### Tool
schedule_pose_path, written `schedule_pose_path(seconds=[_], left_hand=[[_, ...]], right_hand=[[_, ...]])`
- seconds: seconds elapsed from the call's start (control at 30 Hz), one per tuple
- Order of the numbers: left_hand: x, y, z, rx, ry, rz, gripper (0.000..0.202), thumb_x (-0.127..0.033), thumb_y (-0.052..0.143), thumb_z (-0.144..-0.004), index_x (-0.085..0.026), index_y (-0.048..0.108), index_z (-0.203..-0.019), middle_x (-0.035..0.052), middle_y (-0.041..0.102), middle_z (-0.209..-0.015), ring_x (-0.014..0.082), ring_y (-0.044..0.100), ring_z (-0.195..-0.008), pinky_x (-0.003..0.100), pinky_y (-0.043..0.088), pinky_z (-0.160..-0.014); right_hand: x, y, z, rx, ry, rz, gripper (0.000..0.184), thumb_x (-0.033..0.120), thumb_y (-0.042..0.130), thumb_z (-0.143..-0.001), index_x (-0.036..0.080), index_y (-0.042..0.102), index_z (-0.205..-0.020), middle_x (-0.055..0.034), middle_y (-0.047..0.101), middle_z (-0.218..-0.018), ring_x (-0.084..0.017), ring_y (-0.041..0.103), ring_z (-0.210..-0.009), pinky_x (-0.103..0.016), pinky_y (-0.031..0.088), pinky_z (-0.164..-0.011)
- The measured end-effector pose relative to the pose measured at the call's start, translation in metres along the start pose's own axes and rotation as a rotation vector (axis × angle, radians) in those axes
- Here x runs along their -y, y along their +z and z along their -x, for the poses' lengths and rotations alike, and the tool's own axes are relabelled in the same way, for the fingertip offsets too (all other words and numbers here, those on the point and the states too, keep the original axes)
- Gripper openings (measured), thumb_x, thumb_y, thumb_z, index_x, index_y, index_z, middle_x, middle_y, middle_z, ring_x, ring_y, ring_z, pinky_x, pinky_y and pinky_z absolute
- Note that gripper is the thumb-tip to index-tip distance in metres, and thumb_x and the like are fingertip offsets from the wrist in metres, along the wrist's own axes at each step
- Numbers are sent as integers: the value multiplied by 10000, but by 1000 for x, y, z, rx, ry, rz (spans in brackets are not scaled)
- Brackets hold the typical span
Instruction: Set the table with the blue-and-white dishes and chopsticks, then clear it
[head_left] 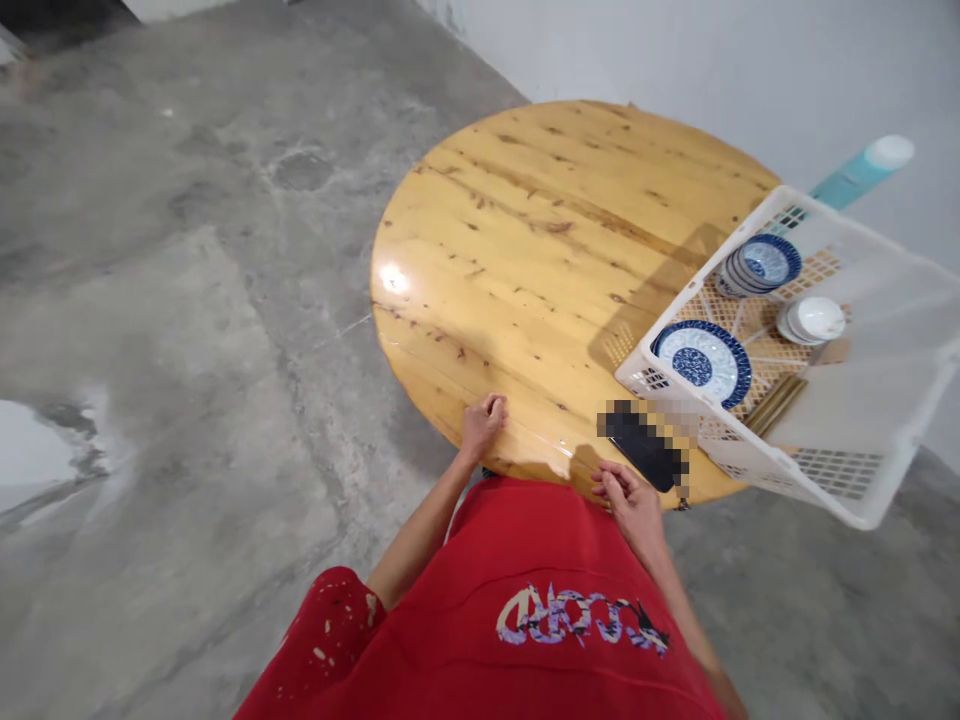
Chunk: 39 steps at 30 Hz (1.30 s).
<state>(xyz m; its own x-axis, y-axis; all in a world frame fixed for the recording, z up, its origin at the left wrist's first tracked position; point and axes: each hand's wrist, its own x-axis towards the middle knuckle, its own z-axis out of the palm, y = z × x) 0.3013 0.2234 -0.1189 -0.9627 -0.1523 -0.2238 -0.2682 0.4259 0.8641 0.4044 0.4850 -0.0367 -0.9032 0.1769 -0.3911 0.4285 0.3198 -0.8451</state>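
Note:
My left hand (484, 425) rests on the near edge of the round wooden table (525, 250), its fingers curled into a loose fist with nothing visible in them. At the same edge, further right, my right hand (628, 497) has its fingers curled in with the thumb against them, and no object shows there. Just beyond the right hand lies a dark phone-like slab (645, 448), partly blurred out. A white plastic basket (750, 428) sits at the table's right side, apart from both hands.
Inside the basket are stacked blue-patterned bowls (766, 262), blue-rimmed plates (705, 362), small white bowls (817, 320) and a bundle of chopsticks (776, 405). Behind it a teal cylinder with a white top (855, 178) leans near the wall (712, 60). Grey concrete floor (187, 350) surrounds the table.

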Motion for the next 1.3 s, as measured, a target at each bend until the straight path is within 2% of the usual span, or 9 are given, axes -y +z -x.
schedule_pose_path(seconds=[0.17,0.4,0.53,0.67,0.77,0.9,1.1,1.23,1.3], left_hand=[[1,-3,-1,-16,33,-72,318,-335,410,-908,-183,684,-964,15,683,-689,144,642,-637,236,462,-665],[2,-3,-5,-25,42,-147,352,-393,411,-903,-205,677,-1035,6,693,-723,168,669,-685,263,495,-704],[-6,-1,-6,-11,37,-163,345,-386,415,-889,-199,675,-1019,-5,684,-697,164,666,-640,272,506,-691],[-10,0,-4,-9,19,-151,358,-401,404,-885,-200,665,-1025,4,683,-711,172,663,-624,282,515,-663],[-9,0,-5,-15,13,-166,360,-409,406,-879,-207,665,-1027,9,686,-722,183,671,-649,291,518,-669],[-10,0,-5,-17,-7,-141,364,-413,411,-870,-203,664,-1026,8,682,-720,182,665,-640,291,517,-653],[-11,3,-4,-43,-16,-145,369,-408,415,-863,-195,669,-1025,10,679,-722,175,655,-628,285,515,-637],[-11,3,-3,-49,-67,-110,374,-419,431,-847,-185,672,-1010,14,680,-711,176,653,-609,281,517,-613],[-24,7,-7,-71,-70,-108,360,-424,450,-837,-185,671,-992,11,682,-700,180,666,-632,283,523,-631]], right_hand=[[3,3,-2,-32,-39,32,370,492,525,-866,178,656,-1010,-96,748,-879,-237,715,-710,-339,558,-651],[25,-2,-3,-89,-232,377,243,270,465,-889,220,682,-984,-60,753,-910,-227,710,-817,-329,528,-748],[42,-18,-1,-246,-427,378,284,227,429,-928,217,668,-1081,-82,734,-996,-219,695,-907,-329,524,-812],[63,-63,-18,-535,-550,447,317,220,423,-932,212,643,-1160,-110,692,-1105,-231,638,-1067,-358,483,-960],[72,-113,-50,-726,-489,574,346,253,427,-925,164,621,-1197,-146,663,-1161,-262,598,-1118,-398,454,-996],[67,-160,-91,-773,-305,669,349,298,441,-919,139,627,-1167,-153,683,-1105,-280,615,-1045,-403,470,-925],[58,-164,-113,-596,-59,708,333,369,456,-928,166,668,-1085,-140,719,-1036,-280,652,-926,-356,471,-794],[61,-161,-112,-573,24,735,342,374,447,-933,177,672,-1100,-138,726,-1031,-284,660,-925,-351,454,-780],[63,-161,-112,-565,53,752,362,384,440,-937,178,667,-1128,-132,728,-1039,-286,661,-947,-345,451,-784]])
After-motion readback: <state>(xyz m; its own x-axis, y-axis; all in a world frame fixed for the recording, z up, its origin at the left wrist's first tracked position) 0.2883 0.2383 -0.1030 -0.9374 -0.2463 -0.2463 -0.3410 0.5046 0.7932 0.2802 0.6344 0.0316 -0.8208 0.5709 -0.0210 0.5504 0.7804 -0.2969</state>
